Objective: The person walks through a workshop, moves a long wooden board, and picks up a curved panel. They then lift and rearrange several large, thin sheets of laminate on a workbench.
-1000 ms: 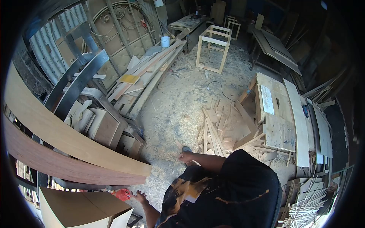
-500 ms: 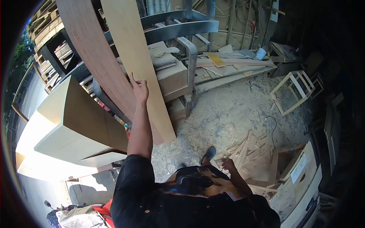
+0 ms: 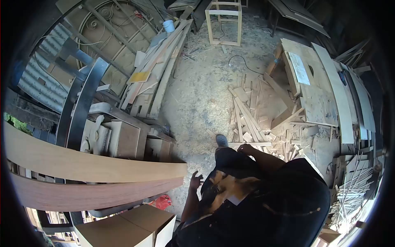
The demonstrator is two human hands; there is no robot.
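My left hand (image 3: 196, 180) hangs low beside my body, its fingers apart and nothing in them, just right of the ends of two long planks. The upper plank (image 3: 94, 164) is pale wood, and the lower plank (image 3: 98, 195) is reddish; neither is touched by the hand. Near my front, my right hand (image 3: 246, 149) is dark and small against the scrap wood (image 3: 251, 119), so its fingers are hard to make out. A shoe (image 3: 221, 140) shows on the dusty floor between the hands.
Boards with a yellow piece (image 3: 139, 77) and a white bucket (image 3: 168, 26) lie at the upper left. A wooden frame (image 3: 224, 42) stands at the top. On the right is a plywood-topped table (image 3: 319, 99). A large box (image 3: 123, 224) sits at the bottom left.
The view has swung to the right. My left hand has come away from the pale plank and down beside my body. My right hand stays low near my front.
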